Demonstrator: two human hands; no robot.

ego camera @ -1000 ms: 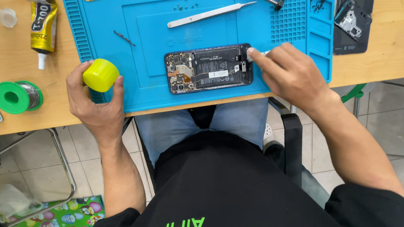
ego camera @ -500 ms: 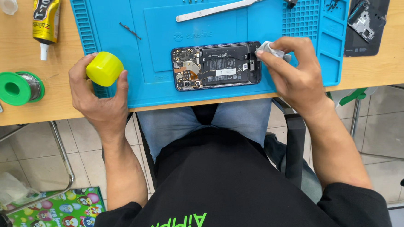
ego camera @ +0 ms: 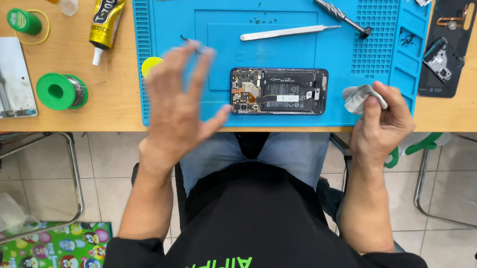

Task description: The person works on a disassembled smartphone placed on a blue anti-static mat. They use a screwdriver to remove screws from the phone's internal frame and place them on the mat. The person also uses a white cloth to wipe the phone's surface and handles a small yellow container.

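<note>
Since half a second ago, the yellow cap [ego camera: 151, 65] has been let go and now lies on the blue mat's [ego camera: 218, 103] left edge, while the left hand [ego camera: 177, 112] has been lifted clear, fingers spread and blurred, holding nothing. On the desk [ego camera: 114, 111], the mat is laid under the work, so loose parts are likely kept on it. The opened phone [ego camera: 278, 91] lies flat near the mat's front edge, its insides up. Just right of it, a crumpled grey wipe [ego camera: 360, 98] is pinched by the right hand [ego camera: 383, 122]. A small screw or 2 seem to sit in the mat's side compartments [ego camera: 405, 39]; too small to tell.
</note>
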